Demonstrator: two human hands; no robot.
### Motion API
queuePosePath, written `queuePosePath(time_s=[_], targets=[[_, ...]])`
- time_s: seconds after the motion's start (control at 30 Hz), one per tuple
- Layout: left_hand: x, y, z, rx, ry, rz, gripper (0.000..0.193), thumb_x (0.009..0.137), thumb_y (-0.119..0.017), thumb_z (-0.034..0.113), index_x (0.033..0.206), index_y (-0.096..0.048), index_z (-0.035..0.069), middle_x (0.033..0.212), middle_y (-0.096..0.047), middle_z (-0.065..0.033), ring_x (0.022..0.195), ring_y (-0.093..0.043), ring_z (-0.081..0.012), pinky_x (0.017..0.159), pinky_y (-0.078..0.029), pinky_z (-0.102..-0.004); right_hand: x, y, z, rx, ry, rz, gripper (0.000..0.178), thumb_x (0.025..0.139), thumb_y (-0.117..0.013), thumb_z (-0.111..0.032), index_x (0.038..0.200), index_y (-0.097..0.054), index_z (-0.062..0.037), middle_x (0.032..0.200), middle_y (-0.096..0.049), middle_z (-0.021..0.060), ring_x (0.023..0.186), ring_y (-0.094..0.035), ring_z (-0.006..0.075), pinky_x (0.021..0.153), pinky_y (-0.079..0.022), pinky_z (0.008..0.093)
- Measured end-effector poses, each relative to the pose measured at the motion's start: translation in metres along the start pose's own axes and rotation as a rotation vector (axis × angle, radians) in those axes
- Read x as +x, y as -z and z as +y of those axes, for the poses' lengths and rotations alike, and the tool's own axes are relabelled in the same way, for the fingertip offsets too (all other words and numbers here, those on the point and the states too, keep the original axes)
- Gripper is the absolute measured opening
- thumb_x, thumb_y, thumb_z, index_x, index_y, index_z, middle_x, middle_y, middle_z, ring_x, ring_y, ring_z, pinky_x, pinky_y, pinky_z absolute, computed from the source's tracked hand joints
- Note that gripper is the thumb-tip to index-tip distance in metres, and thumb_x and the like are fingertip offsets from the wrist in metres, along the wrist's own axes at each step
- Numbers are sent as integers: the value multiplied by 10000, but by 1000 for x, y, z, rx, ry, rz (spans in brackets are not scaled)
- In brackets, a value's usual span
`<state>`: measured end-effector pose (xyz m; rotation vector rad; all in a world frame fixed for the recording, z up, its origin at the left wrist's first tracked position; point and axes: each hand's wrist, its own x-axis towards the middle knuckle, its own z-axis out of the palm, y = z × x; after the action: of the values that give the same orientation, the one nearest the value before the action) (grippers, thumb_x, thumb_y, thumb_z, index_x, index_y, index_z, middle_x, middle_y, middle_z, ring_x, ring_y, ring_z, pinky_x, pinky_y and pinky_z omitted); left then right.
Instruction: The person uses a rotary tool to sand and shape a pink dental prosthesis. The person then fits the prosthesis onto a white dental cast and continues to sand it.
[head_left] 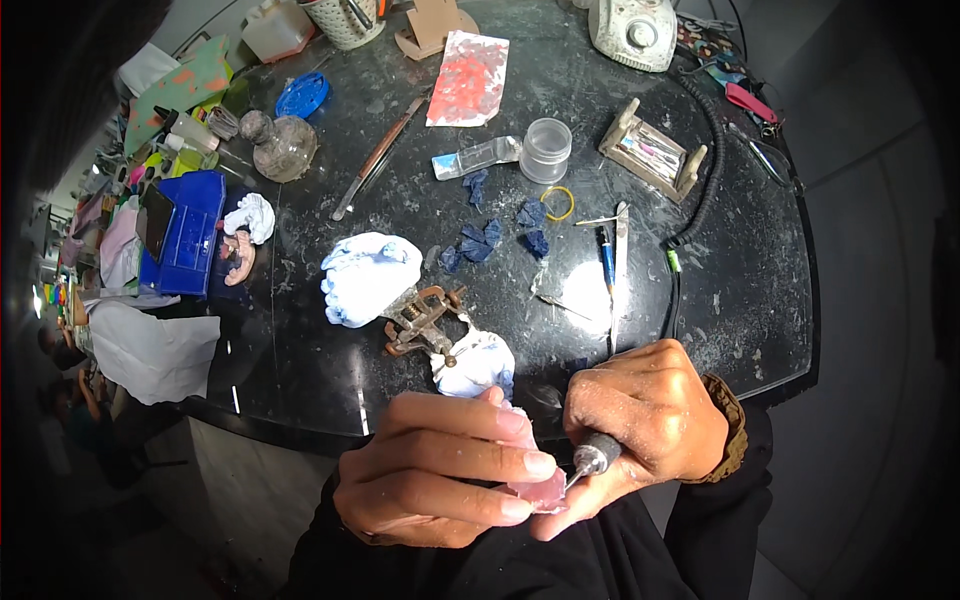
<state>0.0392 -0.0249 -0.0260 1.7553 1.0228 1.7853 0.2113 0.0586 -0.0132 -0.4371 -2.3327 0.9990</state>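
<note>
Pink dental plate [543, 493] sits at lower centre, pinched in the left hand [425, 470]; the right hand [648, 410] grips a rotary handpiece [598, 453], bur at the plate's edge. Trimming seems underway; the next pass calls for light, steady pressure.

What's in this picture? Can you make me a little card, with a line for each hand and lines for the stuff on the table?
Left hand: fingers around a pink piece
Right hand: holds a dark tool with a thin metal tip at the pink piece's edge; touching or not, I can't tell
Table: black, with pale dust
In front of hands: brownish metal frame between two white lumps
Farther back: clear cup, yellow ring
Left side: blue box
</note>
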Motion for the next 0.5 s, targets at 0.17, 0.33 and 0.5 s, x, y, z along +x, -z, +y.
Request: queuePosePath(time_s=[0.17, 0.33, 0.5], targets=[[-1, 0, -8, -45, -85, -3, 241, 673, -779, -21, 820, -625, 93, 897, -698, -50, 907, -638, -170, 824, -533, -260, 0, -2, -1, -11, 11, -16, 569, 677, -735, -546, 594, -445, -64, 495, -394, 25, 399, -477, 201, 354, -333, 321], [-1, 0, -13, -94, -155, -32, 198, 697, -758, -33, 817, -626, 54, 884, -699, -72, 932, -643, -188, 865, -529, -274, -1, -4, 1, -48, 68, -23, 552, 682, -731, -544, 605, -458, -69, 503, -391, 24, 409, -484, 184, 363, -346, 308], [0, -2, -17, -70, -266, -43, 98, 761, -690, -53, 788, -637, 25, 813, -699, -85, 885, -661, -183, 853, -535, -266, -1, -1, 4, -53, 107, -23, 541, 671, -735, -540, 602, -475, -70, 497, -393, 17, 414, -486, 174, 379, -363, 303]])
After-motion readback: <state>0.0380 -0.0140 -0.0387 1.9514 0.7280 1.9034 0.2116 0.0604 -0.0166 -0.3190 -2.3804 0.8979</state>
